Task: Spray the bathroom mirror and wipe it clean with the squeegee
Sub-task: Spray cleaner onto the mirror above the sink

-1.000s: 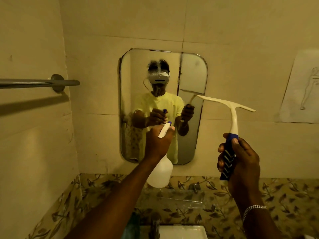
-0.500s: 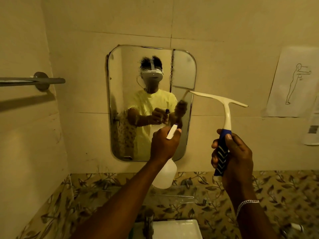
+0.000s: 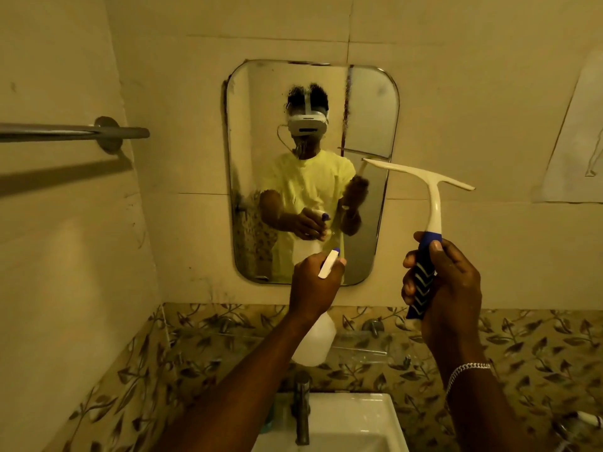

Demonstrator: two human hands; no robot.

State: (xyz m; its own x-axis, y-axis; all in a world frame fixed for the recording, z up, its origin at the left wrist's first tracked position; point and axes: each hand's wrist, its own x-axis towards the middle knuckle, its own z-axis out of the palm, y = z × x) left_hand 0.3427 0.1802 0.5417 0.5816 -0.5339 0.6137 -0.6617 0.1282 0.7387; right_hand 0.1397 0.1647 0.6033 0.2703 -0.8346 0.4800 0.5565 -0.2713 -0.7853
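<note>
Rounded-rectangle wall mirror (image 3: pixel 313 171), misted and streaky, hangs above a white sink (image 3: pixel 352 422) with metal faucet (image 3: pixel 301 409); a chrome towel bar (image 3: pixel 75 132) sits to the mirror's left and leaf-pattern tiles (image 3: pixel 522 347) below it. Left hand (image 3: pixel 315 285), fingers wrapped tight, holds a translucent plastic spray bottle (image 3: pixel 315 340) before the mirror's lower edge. Right hand (image 3: pixel 443 282), fingers curled shut, holds a white T-shaped squeegee (image 3: pixel 434 203) by its blue ribbed handle, blade tip near the mirror's right edge.

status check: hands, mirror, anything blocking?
Left hand grips white spray bottle; right hand holds blue-handled white squeegee. Rounded wall mirror looks misted, unwiped. Nothing blocking.
</note>
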